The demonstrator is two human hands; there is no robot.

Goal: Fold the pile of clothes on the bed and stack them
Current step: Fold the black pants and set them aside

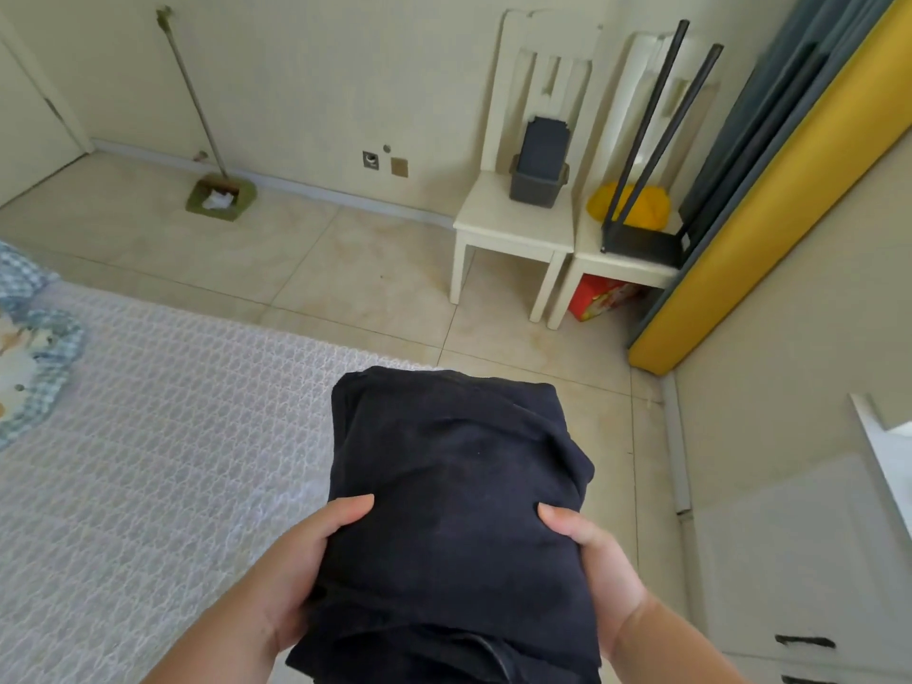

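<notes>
a person holds a folded dark navy garment (459, 510) in both hands, lifted above the near right corner of a bed (148, 461) covered in a pale, diamond-textured spread. the left hand (306, 565) grips the garment's left edge, thumb curled over the top. the right hand (592, 560) grips the right edge the same way, thumb on top and fingers hidden underneath. at the far left of the bed lies a blue checked cloth (34, 357). beyond the bed is a beige tiled floor (345, 269). two white chairs (523, 199) stand against the far wall, the left one carrying a small grey bin (540, 165), the right one a yellow item (629, 207) and an upturned black stool (651, 155). a green dustpan (219, 195) with a long handle leans against the far wall on the left.
</notes>
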